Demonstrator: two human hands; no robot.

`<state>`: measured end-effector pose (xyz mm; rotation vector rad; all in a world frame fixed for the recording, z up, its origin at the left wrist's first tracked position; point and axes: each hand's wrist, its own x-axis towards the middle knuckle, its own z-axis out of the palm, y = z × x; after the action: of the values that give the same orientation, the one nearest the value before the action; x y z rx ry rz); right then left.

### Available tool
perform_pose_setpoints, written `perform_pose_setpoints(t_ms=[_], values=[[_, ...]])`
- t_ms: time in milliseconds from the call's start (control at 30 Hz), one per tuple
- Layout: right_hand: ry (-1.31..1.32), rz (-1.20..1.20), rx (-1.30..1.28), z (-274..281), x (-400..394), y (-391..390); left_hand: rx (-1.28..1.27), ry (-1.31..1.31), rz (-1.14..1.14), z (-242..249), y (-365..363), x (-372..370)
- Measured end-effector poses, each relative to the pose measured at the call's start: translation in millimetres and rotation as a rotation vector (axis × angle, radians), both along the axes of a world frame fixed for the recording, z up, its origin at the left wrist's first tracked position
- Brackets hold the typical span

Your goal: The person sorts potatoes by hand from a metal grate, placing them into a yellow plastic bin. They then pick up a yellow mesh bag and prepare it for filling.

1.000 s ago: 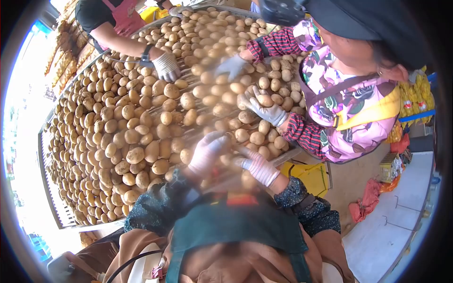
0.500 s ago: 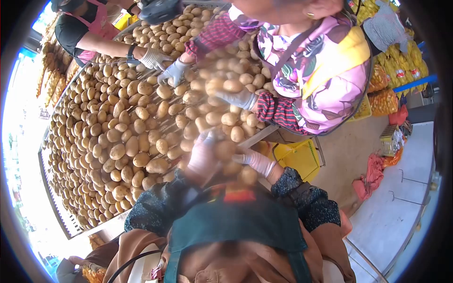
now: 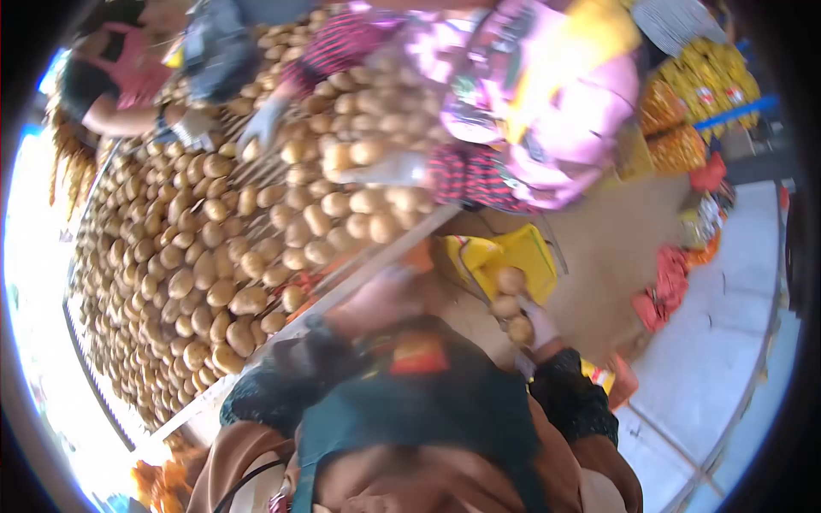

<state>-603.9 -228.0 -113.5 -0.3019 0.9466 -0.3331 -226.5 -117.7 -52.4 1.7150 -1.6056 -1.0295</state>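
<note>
While the left hand point(image 3: 383, 297) is blurred beside the near rim of the barred table point(image 3: 425, 229), its grip cannot be told; right of the table, above brown floor point(image 3: 603, 231) and near one yellow container point(image 3: 537, 259), the right hand point(image 3: 541, 328) grasps three tan, rounded potatoes point(image 3: 506, 306). Many more, uncounted, cover the table; across it show two co-workers' three gloved hands point(image 3: 263, 126).

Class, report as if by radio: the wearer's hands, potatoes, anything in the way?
Left hand blurred, grip unclear. Three potatoes beside right hand, grip unclear. Yellow bag behind top potato; no obstruction visible between them.
</note>
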Motion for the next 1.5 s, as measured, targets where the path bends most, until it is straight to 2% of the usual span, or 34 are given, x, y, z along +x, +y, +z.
perform_pose_setpoints(t_ms=[67, 133, 167, 233, 267, 367, 433, 500, 533, 567, 633, 667, 733, 767, 800, 833, 900, 933, 967, 1000, 1033, 1067, 1100, 1133, 1167, 1200, 1233, 1267, 1300, 1333, 1367, 1400, 1433, 1500], values=[[0.173, -0.046, -0.076, -10, -14, -15, -0.101, -0.351, -0.059, 7, -3, -11], [0.376, -0.242, 0.036, -6, -4, -24, -0.008, -0.336, -0.042, 21, -4, -13], [0.485, -0.343, 0.089, -5, 0, -29, 0.096, -0.378, -0.144, 18, -5, -9], [0.614, -0.343, 0.159, -25, 2, -46, 0.314, -0.439, -0.341, 16, -9, 3], [0.683, -0.349, 0.194, -37, 3, -52, 0.348, -0.499, -0.336, 24, -5, 5], [0.555, 0.097, -0.201, -22, 33, -54, -0.215, -0.473, 0.111, 21, 23, 14], [0.482, 0.276, -0.393, 6, 82, -52, -0.287, -0.571, 0.221, 29, 40, 30], [0.393, 0.42, -0.595, 9, 109, -51, -0.214, -0.491, 0.474, 48, 59, 45], [0.39, 0.523, -0.95, -14, 120, -52, -0.05, -0.495, 0.528, 64, 67, 61], [0.291, 0.51, -0.802, 42, 156, -41, 0.047, -0.497, 0.612, 68, 78, 76], [0.214, 0.649, -0.995, 60, 196, -36, 0.001, -0.551, 0.861, 66, 94, 104], [0.168, 0.695, -1.177, 64, 216, -34, -0.048, -0.623, 0.839, 68, 101, 118], [0.102, 0.791, -1.459, 84, 258, -27, 0.065, -0.704, 0.833, 70, 100, 140], [0.015, 0.78, -1.46, 86, 280, -21, 0.224, -0.708, 0.848, 61, 95, 154], [-0.026, 0.797, -1.629, 90, 304, -18, 0.382, -0.709, 0.857, 48, 92, 167], [-0.064, 0.808, -1.8, 94, 326, -13, 0.385, -0.777, 0.758, 36, 92, 174], [-0.103, 0.982, -1.807, 102, 369, 0, 0.379, -0.755, 0.648, 33, 91, 177], [-0.226, 0.941, -1.857, 82, 386, 6, 0.363, -0.719, 0.574, 47, 89, 177], [-0.098, 1.174, -1.86, 106, 404, 11, 0.288, -0.662, 0.584, 55, 89, 177], [-0.139, 1.155, -2.031, 95, 422, 15, 0.205, -0.637, 0.602, 68, 89, 176], [-0.187, 1.149, -2.182, 78, 435, 20, 0.116, -0.503, 0.665, 34, 101, 189], [-0.062, 1.288, -2.235, 68, 445, 28, -0.019, -0.31, 0.755, 32, 104, 195], [0.06, 1.436, -2.262, 76, 454, 31, -0.048, 0.158, 0.936, 47, 103, 192], [0.05, 1.554, -2.371, 84, 453, 24, -0.122, 0.566, 0.95, 43, 101, 207], [0.073, 1.506, -2.399, 74, 449, 15, -0.172, 0.977, 0.961, 37, 112, 217], [0.14, 1.443, -2.425, 101, 452, 13, -0.232, 1.238, 0.764, 74, 112, 218], [0.265, 1.636, -2.352, 127, 457, 9, -0.284, 1.582, 0.812, 41, 121, 228], [0.438, 1.71, -2.275, 126, 471, 7, -0.371, 1.58, 0.849, 70, 122, 226], [0.402, 1.346, -2.494, 77, 466, -10, -0.371, 1.627, 0.905, 57, 136, 233], [0.617, 1.115, -2.58, 65, 468, -14, -0.373, 1.673, 0.962, 44, 149, 240], [0.76, 1.148, -2.32, 66, 476, -17, -0.378, 1.717, 1.021, 31, 162, 248], [0.902, 1.007, -2.392, 62, 468, -20, -0.344, 1.711, 1.124, 22, 174, 243], [0.802, 0.841, -2.501, 70, 473, -18, -0.305, 1.702, 1.22, 17, 178, 244], [0.467, 1.019, -2.342, 85, 498, -1, -0.259, 1.559, 1.253, 11, 185, 237]])
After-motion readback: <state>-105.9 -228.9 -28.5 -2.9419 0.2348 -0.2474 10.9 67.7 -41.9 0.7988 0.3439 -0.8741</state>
